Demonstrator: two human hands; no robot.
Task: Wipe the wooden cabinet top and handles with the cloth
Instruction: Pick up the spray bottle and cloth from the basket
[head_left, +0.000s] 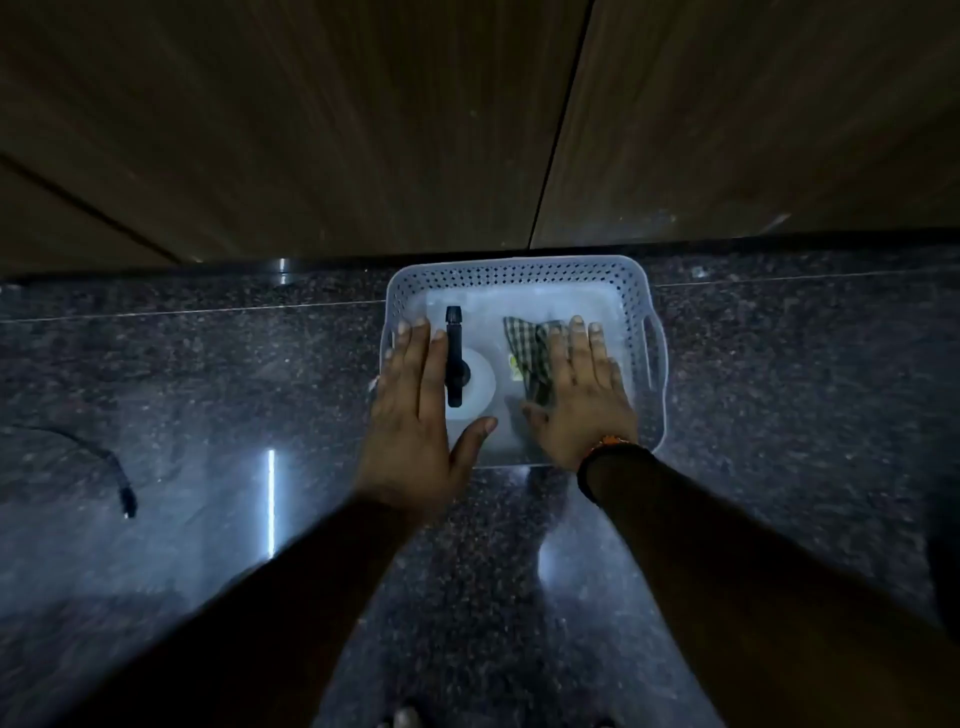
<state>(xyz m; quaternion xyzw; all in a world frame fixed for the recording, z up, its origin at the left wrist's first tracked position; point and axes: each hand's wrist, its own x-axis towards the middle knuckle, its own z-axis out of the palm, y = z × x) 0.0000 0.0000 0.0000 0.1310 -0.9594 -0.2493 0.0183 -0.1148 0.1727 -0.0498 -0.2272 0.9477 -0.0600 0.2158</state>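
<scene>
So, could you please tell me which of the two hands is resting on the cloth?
The right hand, lying flat on the checked cloth in the basket; the left hand is beside the spray bottle.

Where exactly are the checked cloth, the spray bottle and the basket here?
checked cloth (524, 343): head view, on its exposed folded part left of the right hand.
spray bottle (454, 358): head view, on its black nozzle.
basket (511, 268): head view, on its perforated far rim.

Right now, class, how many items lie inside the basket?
2: a spray bottle on the left, a checked cloth on the right under the right hand. More may be hidden.
</scene>
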